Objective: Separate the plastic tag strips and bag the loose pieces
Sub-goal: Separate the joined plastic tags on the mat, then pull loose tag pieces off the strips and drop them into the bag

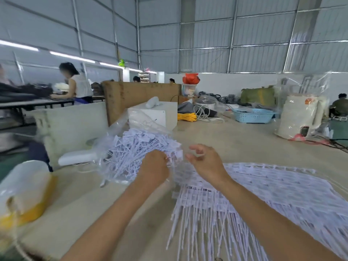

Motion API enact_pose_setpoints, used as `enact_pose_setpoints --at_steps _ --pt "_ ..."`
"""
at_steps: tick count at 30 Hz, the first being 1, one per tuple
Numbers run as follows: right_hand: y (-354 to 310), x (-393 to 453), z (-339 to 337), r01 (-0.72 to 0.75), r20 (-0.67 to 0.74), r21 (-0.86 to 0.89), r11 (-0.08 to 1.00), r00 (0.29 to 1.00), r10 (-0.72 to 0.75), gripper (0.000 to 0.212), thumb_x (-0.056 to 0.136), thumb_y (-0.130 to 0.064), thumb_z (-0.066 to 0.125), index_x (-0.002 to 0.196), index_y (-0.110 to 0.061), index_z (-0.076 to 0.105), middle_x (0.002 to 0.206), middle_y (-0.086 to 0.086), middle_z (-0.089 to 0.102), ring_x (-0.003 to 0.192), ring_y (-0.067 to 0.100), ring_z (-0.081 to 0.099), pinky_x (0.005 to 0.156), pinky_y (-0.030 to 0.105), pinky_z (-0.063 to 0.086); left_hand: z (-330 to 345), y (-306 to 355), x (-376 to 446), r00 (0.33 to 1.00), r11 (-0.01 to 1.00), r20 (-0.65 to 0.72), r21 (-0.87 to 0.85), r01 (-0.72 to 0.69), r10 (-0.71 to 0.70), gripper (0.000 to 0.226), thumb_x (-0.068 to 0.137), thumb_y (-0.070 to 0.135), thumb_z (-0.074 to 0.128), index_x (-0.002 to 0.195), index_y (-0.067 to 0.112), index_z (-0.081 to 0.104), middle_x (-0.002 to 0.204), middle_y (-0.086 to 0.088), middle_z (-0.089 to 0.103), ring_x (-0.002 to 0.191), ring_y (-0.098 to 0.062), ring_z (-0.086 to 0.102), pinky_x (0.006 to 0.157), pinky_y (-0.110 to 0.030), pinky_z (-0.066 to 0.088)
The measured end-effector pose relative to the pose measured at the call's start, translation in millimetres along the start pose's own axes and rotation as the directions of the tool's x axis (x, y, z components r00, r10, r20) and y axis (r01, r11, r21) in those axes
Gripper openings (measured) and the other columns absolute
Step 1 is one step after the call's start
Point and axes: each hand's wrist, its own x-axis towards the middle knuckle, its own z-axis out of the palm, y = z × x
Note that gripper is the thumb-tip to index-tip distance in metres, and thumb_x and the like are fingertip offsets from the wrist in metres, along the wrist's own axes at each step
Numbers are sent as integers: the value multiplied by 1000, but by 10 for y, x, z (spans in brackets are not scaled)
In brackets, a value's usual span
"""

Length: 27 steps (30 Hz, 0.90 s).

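Observation:
A clear plastic bag [120, 127] lies open on the table, filled with a heap of loose white tags [139, 147]. My left hand [155, 166] is at the bag's mouth, its fingers curled round a few tags. To its right my right hand [205, 161] hovers with fingers loosely curled, and I cannot tell whether it holds anything. A wide sheet of joined white tag strips [263, 191] spreads over the table under my right forearm, its thin tails pointing toward me.
A white and yellow bag [24, 193] sits at the near left table edge. A white box [156, 113] stands behind the tag bag, a blue basket [253, 114] and a wrapped white appliance [301, 117] farther right. People work at tables to the far left.

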Motion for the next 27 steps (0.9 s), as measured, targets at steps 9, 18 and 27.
enact_pose_setpoints --at_steps 9,18,27 --pt "116 253 356 -33 183 -719 694 955 235 31 100 -30 37 123 -34 57 144 8 27 140 32 8 109 66 11 -39 -411 516 1000 858 -23 513 9 4 31 89 1 49 119 5 57 125 -14 52 122 -29 45 94 -34 45" --pt "305 304 327 -13 165 -754 657 964 208 48 98 -49 33 128 -15 50 132 4 45 130 26 34 109 63 11 198 -303 830 982 784 64 594 -183 181 46 87 -5 49 129 13 54 129 -14 47 125 -29 44 94 -35 47" --pt "333 107 -351 68 129 -491 869 992 -4 36 96 -27 52 128 -9 55 131 12 50 119 25 48 100 26 35 134 210 596 960 637 -22 752 -167 278 28 89 16 54 116 13 60 123 -11 50 117 -29 44 95 -39 38"
